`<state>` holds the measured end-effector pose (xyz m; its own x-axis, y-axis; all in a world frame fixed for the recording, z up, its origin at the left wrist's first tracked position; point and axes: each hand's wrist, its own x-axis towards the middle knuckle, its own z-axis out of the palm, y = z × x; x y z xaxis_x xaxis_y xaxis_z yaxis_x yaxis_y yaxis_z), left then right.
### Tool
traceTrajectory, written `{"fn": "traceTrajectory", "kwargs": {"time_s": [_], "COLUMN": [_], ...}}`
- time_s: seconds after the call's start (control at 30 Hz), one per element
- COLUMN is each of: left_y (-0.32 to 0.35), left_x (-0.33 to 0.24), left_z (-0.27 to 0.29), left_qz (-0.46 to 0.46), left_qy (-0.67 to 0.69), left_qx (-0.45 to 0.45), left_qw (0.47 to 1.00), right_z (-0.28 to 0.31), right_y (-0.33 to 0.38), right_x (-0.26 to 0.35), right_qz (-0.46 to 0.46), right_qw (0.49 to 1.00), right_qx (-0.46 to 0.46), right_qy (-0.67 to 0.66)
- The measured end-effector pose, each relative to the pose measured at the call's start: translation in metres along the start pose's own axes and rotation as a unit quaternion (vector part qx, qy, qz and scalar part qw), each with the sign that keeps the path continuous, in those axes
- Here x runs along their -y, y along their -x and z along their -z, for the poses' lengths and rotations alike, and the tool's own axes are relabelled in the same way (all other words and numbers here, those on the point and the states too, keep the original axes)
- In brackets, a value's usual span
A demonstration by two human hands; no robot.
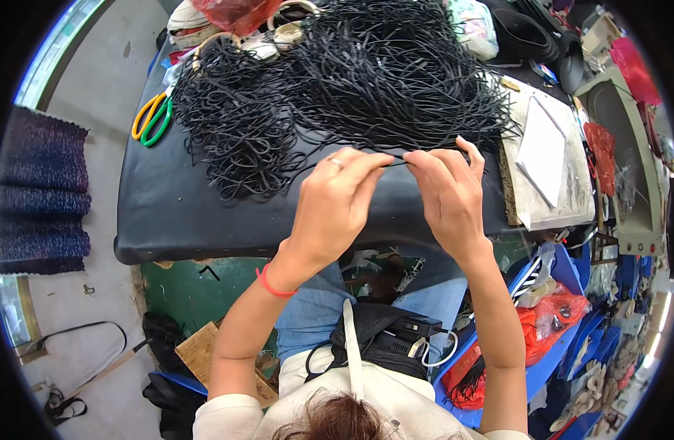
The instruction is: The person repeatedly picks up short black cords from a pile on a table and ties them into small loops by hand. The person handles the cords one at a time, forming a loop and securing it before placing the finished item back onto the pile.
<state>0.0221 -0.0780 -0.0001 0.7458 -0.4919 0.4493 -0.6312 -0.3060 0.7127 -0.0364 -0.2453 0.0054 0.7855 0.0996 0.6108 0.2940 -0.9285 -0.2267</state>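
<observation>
Above the front part of the black-covered table (205, 227), both hands meet at a thin black cord (399, 159). My left hand (329, 202) pinches it between thumb and forefinger; a ring and a red wrist string show on that side. A short way to the right, my right hand (448, 192) pinches the same cord, one finger raised. Just beyond them spreads a large heap of black cords (403, 81). A smaller tangled heap of black cords (230, 128) lies left of it, partly merging with the big one.
Scissors (155, 121) with yellow and green handles lie at the table's left. A worn board (564, 198) with white paper (543, 150) sits on the right. A red plastic bag (238, 11) is at the back. Below right stands a blue bin (571, 271) holding red bags.
</observation>
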Motion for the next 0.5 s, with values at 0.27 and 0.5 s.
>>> {"fn": "traceTrajectory", "kwargs": {"time_s": [0.27,0.5], "left_y": [0.03,0.026], "left_x": [-0.012,-0.009], "left_z": [0.005,-0.013], "left_qz": [0.235,0.381], "left_qy": [0.201,0.578], "left_qx": [0.095,-0.021], "left_qw": [0.946,0.721], "right_z": [0.011,-0.009], "right_y": [0.0,0.006], "right_x": [-0.015,0.026], "right_qz": [-0.074,-0.093], "right_qw": [0.993,0.984], "right_qx": [-0.09,-0.003], "right_qy": [-0.01,-0.153]}}
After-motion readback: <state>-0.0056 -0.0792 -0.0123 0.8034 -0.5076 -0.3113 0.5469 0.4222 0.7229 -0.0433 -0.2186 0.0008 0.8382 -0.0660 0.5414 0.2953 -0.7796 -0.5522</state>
